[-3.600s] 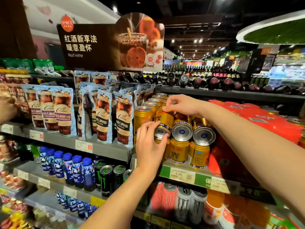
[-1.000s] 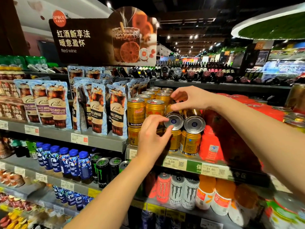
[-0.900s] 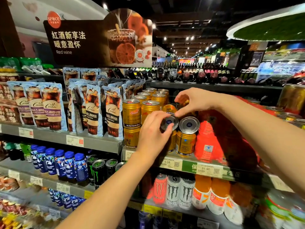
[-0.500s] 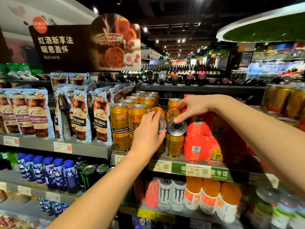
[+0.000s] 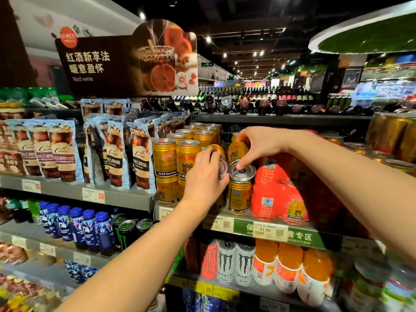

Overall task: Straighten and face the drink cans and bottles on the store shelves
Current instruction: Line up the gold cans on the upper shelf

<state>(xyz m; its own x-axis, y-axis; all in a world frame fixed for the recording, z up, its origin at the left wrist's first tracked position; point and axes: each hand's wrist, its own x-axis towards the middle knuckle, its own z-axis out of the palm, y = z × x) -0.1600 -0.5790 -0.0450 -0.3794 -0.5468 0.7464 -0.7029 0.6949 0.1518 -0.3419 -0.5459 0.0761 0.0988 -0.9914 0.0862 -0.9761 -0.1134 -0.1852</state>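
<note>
Gold Red Bull cans [image 5: 165, 157] stand stacked two high on the middle shelf [image 5: 245, 224]. My left hand [image 5: 206, 179] grips a tilted gold can [image 5: 217, 150] in the upper layer, its silver end turned toward me. My right hand [image 5: 258, 147] holds the neighbouring upper gold can [image 5: 236, 153] from above, fingers curled over it and touching the silver top of the lower can [image 5: 240, 188]. Further gold cans run back in rows behind.
Red multipacks [image 5: 274, 190] sit right of the cans. Coffee pouches [image 5: 56, 149] fill the shelf to the left. Below stand Monster cans [image 5: 225, 260], orange-capped bottles [image 5: 288, 269] and blue bottles [image 5: 74, 226]. Wine bottles [image 5: 225, 104] lie on the top shelf under a red-wine sign [image 5: 126, 64].
Both hands shifted slightly right along the upper can row. The left hand closed round the tilted can; the right hand moved down onto the adjacent upper can. My view panned left.
</note>
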